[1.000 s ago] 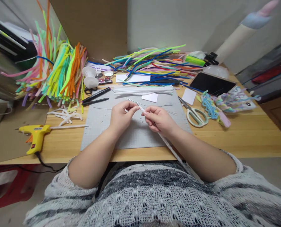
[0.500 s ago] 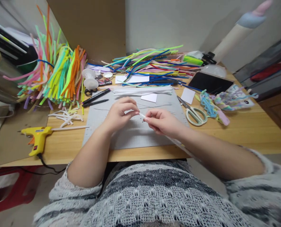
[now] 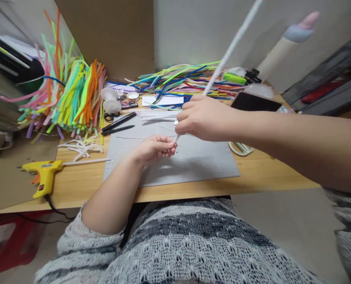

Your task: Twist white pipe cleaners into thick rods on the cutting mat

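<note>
The right hand (image 3: pixel 197 118) is now up above the left hand (image 3: pixel 157 150), back upward, instead of level beside it. The white stem (image 3: pixel 228 51) no longer trails down toward the lap: its long part slants up and right from the right hand, past the top of the view. Only a short bit shows between the hands, over the mat (image 3: pixel 199 161).

The left hand pinches the stem's lower end between thumb and fingers. The right hand's fingers close round it higher up, though the back of the hand hides the exact grip. The change seems to leave the left hand steadying the end while the right handles the length above.

The right forearm now crosses over the counter (image 3: pixel 83 185), hiding most of the scissors (image 3: pixel 242 150) except the handles. The wires (image 3: pixel 131 137) and spare white stems (image 3: pixel 157 116) lie on the mat, and the glue gun (image 3: pixel 47 173) stays off to the left.
</note>
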Tool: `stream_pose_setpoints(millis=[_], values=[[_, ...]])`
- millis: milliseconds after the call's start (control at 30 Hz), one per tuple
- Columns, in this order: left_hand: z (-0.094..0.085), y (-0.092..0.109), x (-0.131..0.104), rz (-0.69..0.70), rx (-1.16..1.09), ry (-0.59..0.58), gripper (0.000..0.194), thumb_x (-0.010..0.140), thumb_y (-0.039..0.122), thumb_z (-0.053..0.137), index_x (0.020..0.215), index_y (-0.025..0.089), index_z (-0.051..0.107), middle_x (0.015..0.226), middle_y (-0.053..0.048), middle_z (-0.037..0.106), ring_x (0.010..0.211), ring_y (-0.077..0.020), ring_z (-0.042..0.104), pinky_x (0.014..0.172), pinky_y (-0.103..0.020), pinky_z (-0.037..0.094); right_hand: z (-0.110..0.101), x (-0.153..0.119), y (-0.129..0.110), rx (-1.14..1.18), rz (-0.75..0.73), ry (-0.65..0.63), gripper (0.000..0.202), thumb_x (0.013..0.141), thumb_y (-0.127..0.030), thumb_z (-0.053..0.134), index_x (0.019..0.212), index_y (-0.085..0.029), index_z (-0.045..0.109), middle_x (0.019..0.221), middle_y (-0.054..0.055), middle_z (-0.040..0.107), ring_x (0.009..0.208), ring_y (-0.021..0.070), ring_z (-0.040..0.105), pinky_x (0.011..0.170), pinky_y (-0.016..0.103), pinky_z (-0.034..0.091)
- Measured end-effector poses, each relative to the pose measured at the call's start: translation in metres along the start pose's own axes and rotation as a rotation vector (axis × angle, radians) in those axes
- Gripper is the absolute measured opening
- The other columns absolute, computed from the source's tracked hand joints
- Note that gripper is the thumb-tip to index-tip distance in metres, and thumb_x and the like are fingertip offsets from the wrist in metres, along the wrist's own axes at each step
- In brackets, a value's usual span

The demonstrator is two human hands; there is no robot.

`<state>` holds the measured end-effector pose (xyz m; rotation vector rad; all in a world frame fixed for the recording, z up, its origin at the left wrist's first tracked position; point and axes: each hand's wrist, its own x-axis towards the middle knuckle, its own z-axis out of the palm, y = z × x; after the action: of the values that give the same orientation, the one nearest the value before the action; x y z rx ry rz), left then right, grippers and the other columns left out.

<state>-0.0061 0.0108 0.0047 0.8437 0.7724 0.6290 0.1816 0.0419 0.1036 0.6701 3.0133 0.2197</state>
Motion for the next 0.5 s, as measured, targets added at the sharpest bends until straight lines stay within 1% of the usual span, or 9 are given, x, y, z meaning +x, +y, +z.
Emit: stream_pose_setpoints(millis=[67,133,200,267,333,400,467,500], values=[[0.0,0.0,0.0,-0.009,-0.096,-0.035,0.019,0.057,0.02,0.077,0.069,0.012,0.065,0.065,-0.002,0.063,0.062,-0.009,0.057,0.062,-0.022,0.044,-0.001,0.004,0.009,0.004,-0.064,0.07,0.033,0.093,-0.03,0.04,0.077,-0.023,0.068,0.074,-0.001,0.063,0.084,0.0147,0.051,0.08,0.035,0.03],[0.001,-0.001,0.001,0.026,-0.105,-0.057,0.02,0.059,0.022,0.078,0.072,0.012,0.066,0.071,-0.003,0.066,0.069,-0.0105,0.061,0.063,-0.021,0.045,0.003,0.006,0.018,0.042,-0.098,0.118,0.036,0.094,-0.036,0.037,0.081,-0.024,0.068,0.076,-0.002,0.064,0.087,0.0142,0.05,0.086,0.037,0.028],[0.003,-0.002,0.001,0.084,-0.09,-0.047,0.021,0.061,0.025,0.078,0.073,0.012,0.067,0.074,-0.004,0.067,0.071,-0.0104,0.062,0.062,-0.02,0.045,0.009,0.008,0.027,0.088,-0.125,0.147,0.037,0.095,-0.039,0.035,0.085,-0.025,0.068,0.079,-0.002,0.065,0.088,0.0141,0.049,0.088,0.039,0.026],[0.005,-0.004,0.002,0.123,-0.09,0.001,0.023,0.059,0.027,0.08,0.071,0.012,0.067,0.069,-0.003,0.067,0.064,-0.0094,0.061,0.06,-0.02,0.045,0.016,0.01,0.034,0.121,-0.145,0.154,0.036,0.095,-0.039,0.036,0.088,-0.025,0.068,0.082,-0.002,0.065,0.089,0.0143,0.05,0.09,0.04,0.025],[0.007,-0.004,0.002,0.137,-0.085,0.073,0.026,0.055,0.028,0.082,0.068,0.011,0.066,0.063,-0.003,0.066,0.059,-0.0092,0.059,0.059,-0.021,0.044,0.021,0.01,0.036,0.129,-0.144,0.172,0.033,0.095,-0.038,0.038,0.092,-0.025,0.067,0.087,-0.001,0.066,0.093,0.0154,0.05,0.093,0.043,0.023],[0.008,-0.005,0.003,0.159,-0.053,0.154,0.028,0.052,0.029,0.082,0.066,0.011,0.066,0.061,-0.003,0.066,0.058,-0.0101,0.06,0.059,-0.022,0.044,0.022,0.006,0.032,0.119,-0.091,0.257,0.03,0.094,-0.039,0.039,0.1,-0.025,0.065,0.1,0.001,0.065,0.103,0.0185,0.05,0.097,0.048,0.02],[0.008,-0.005,0.005,0.208,-0.005,0.234,0.028,0.052,0.029,0.082,0.064,0.011,0.064,0.059,-0.003,0.065,0.058,-0.0101,0.059,0.06,-0.022,0.043,0.021,-0.003,0.026,0.121,-0.008,0.378,0.031,0.094,-0.038,0.038,0.111,-0.025,0.06,0.116,0.004,0.059,0.113,0.0223,0.046,0.1,0.052,0.018],[0.007,-0.006,0.006,0.231,0.017,0.274,0.028,0.053,0.03,0.081,0.064,0.012,0.064,0.059,-0.002,0.065,0.058,-0.01,0.059,0.06,-0.023,0.043,0.02,-0.009,0.023,0.132,0.023,0.419,0.031,0.095,-0.037,0.037,0.114,-0.025,0.058,0.122,0.005,0.056,0.116,0.0232,0.045,0.101,0.053,0.019]])
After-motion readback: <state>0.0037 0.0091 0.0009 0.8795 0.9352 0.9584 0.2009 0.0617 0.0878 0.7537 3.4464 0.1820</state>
